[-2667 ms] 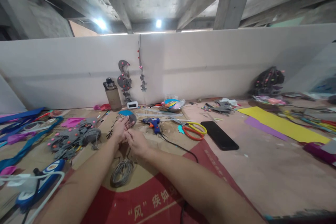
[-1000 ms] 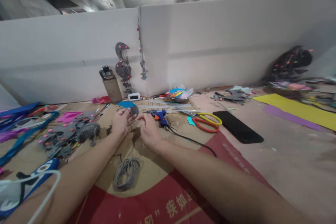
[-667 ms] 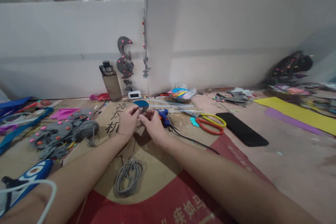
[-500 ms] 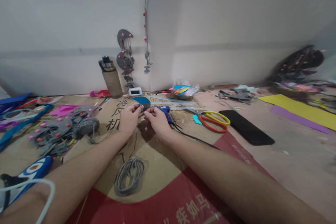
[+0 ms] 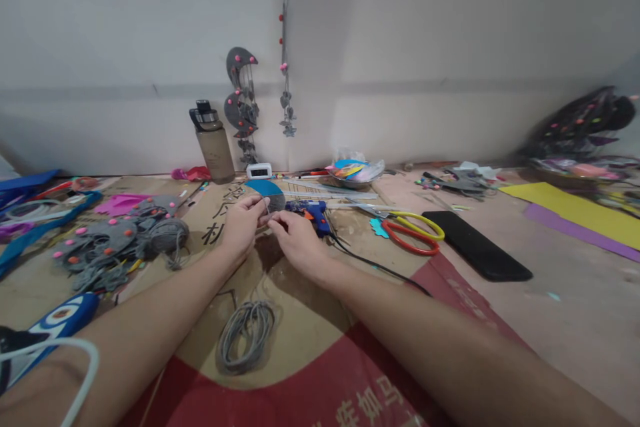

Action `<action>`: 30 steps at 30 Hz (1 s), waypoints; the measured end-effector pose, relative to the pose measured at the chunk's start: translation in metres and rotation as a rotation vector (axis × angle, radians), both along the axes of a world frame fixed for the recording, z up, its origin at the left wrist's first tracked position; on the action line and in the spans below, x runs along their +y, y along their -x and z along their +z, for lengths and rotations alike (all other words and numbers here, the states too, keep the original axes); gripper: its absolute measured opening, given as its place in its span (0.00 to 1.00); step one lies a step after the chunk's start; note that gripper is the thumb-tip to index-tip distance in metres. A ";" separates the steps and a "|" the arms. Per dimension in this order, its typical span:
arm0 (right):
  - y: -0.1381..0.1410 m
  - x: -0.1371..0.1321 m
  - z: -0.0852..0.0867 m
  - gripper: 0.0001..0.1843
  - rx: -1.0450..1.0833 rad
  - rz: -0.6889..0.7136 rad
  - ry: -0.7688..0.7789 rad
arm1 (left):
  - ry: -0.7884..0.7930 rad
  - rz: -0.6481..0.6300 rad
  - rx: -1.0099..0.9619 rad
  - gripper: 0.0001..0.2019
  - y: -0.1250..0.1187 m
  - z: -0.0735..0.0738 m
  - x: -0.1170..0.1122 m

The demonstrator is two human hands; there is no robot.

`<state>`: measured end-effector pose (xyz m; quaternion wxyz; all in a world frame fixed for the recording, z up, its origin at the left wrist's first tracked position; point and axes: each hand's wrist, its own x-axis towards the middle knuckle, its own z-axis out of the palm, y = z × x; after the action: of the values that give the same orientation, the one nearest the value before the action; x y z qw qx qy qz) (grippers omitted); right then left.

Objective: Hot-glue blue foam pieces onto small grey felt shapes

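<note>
Hands (image 5: 243,225) (image 5: 300,241) pinch thin grey cord (image 5: 268,207) over brown cardboard (image 5: 305,320).

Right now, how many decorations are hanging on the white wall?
2. The grey crescent mobile hangs just right of the water bottle; the thin beaded string hangs beside it, further right. The dark heap at far right may hide more.

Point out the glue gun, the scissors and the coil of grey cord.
glue gun (image 5: 314,213), head view, on its blue body.
scissors (image 5: 389,227), head view, on the red handle loop.
coil of grey cord (image 5: 229,340), head view, on the left-side strands.
</note>
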<state>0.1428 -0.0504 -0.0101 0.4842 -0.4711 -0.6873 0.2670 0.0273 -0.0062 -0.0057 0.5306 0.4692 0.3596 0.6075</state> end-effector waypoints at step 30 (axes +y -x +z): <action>-0.017 -0.002 0.022 0.04 -0.462 -0.268 -0.207 | -0.266 0.132 0.489 0.06 -0.002 0.001 -0.011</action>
<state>0.1598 -0.0525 0.0115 0.3913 -0.5543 -0.7345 0.0148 0.0297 -0.0173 -0.0046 0.3211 0.6427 0.4238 0.5516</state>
